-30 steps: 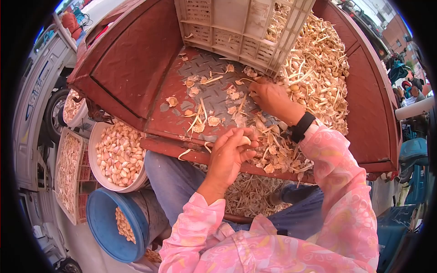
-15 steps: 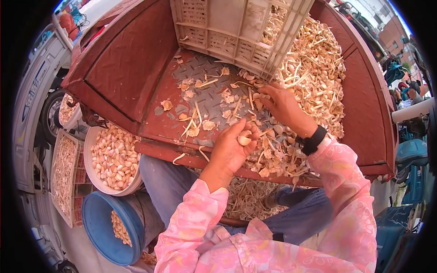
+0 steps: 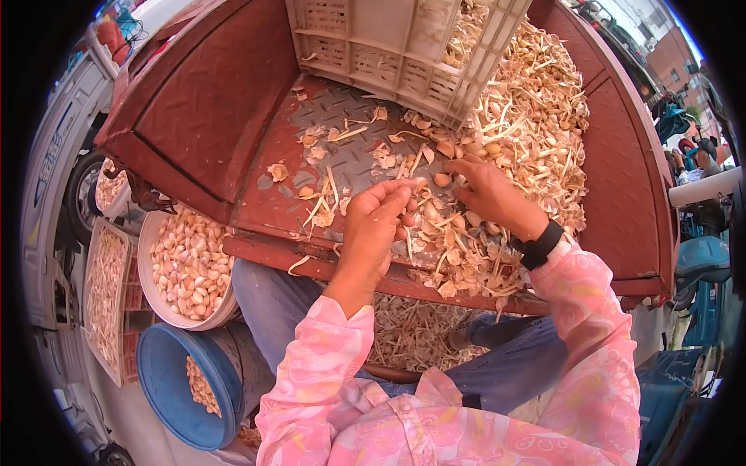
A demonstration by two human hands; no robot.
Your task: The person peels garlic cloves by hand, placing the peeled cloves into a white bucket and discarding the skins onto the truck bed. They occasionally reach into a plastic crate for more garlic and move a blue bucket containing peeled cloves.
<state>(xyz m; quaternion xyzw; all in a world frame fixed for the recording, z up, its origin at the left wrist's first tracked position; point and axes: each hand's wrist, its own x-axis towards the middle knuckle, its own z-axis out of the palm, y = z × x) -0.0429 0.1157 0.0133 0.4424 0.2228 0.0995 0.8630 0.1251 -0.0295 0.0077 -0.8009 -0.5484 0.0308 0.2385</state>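
Observation:
My left hand (image 3: 376,227) is closed above the cart's front part, palm side turned inward. A garlic clove (image 3: 420,184) shows at its thumb and fingertips; the curled fingers hide the rest of the grip. Just to the right, my right hand (image 3: 497,198) reaches down at the edge of the garlic pile (image 3: 540,116), its index finger and thumb apart. Close to those fingertips lies a loose clove (image 3: 442,179). Dry skins and stem bits (image 3: 451,248) are scattered beneath both hands on the red metal cart bed (image 3: 260,210).
A pale plastic crate (image 3: 388,58) is tilted at the back of the cart, beside the pile. On the left stand a white bucket of cloves (image 3: 148,268), a blue bucket (image 3: 159,388) with some cloves, and a filled crate (image 3: 105,299). Peelings (image 3: 423,334) lie below the cart edge.
My left hand has moved up and closed its fingers, so the clove in its palm no longer shows there. My right hand has shifted slightly down, its fingertips still among the cloves.

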